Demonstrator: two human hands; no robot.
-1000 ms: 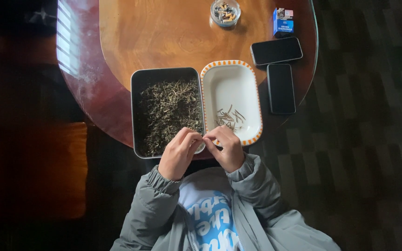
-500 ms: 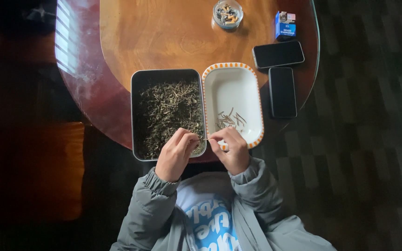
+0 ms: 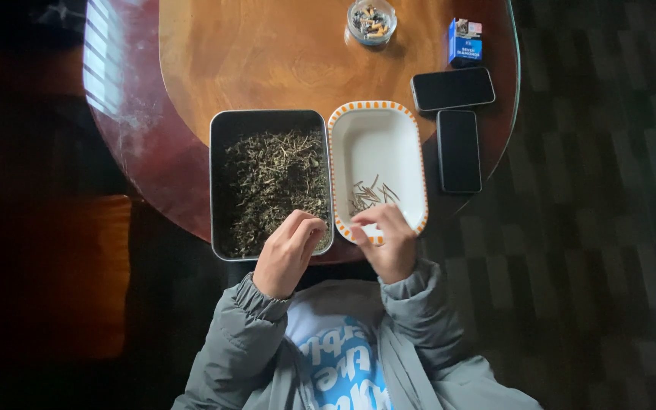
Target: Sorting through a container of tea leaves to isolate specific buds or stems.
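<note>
The person is wearing a grey padded jacket (image 3: 267, 342), hanging unzipped, with ribbed elastic cuffs (image 3: 256, 298) gathering just behind each bare hand. Under it a white top (image 3: 343, 357) is showing a large bright blue print with pale lettering across the chest.

fingertips of both hands curled under, grasp unclear; table (image 3: 191, 190) far edge cut off at top.
</note>
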